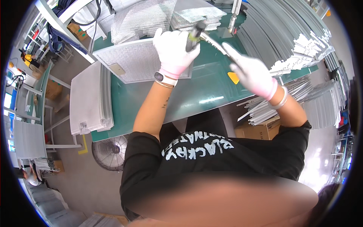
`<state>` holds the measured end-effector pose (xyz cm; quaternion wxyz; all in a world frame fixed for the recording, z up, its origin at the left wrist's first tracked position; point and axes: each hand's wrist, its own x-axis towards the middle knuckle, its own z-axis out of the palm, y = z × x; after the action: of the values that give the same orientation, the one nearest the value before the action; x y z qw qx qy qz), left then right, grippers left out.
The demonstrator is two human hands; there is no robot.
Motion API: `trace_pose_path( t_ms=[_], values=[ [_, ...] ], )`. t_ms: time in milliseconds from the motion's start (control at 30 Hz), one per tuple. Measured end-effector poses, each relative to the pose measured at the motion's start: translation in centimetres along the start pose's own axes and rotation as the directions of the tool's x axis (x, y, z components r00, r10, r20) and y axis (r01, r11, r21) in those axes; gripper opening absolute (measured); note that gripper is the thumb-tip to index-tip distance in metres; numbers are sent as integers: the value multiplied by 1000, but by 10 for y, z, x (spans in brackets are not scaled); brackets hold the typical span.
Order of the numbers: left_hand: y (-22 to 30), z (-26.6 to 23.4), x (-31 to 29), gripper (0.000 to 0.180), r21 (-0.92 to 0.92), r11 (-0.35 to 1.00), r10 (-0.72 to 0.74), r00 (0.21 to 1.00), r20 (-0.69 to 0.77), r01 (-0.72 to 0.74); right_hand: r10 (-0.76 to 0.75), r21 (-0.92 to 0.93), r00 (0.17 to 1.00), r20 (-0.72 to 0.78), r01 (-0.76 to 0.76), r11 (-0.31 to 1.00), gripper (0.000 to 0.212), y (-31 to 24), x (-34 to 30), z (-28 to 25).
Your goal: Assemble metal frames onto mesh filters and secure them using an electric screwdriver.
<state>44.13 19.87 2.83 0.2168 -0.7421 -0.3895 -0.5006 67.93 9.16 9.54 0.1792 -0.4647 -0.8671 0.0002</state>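
Black shirt (219, 149) right up against the green tabletop (204, 89), which is pretty shiny, with a light streak near its front edge. Floor fan (112, 150) just off the table's near left corner, cardboard box (261, 130) down by its near right side. Pale sheets (90, 98) are stacked on the table's left end. Over the table's middle, the right hand (254, 72) is clamped around a slim grey bar (216, 43), its far end by a blurry dark-and-green piece (196, 33). The left hand (174, 52) is at a tilted mesh panel (140, 60) on the table; can't tell what it's gripping. Far side of the table: bubble wrap (141, 19) left, big pile of metal strips (283, 30) right. Way off left of the table, someone in yellow (28, 58).
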Motion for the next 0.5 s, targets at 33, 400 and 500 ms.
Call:
trace_pose_path(
  t_ms=[33,400,500],
  values=[
    [-1,1,1,35,2,1000,15,1000,-12,-15,105,143,993,-61,-96,985,59,9,-4,25],
    [35,-29,-9,22,-119,986,110,992,-69,-117,263,18,911,-318,-271,962,57,120,-43,159],
    [42,-27,-12,21,-135,982,117,988,-97,-130,54,60,611,-790,-10,998,48,79,40,32]
  ],
)
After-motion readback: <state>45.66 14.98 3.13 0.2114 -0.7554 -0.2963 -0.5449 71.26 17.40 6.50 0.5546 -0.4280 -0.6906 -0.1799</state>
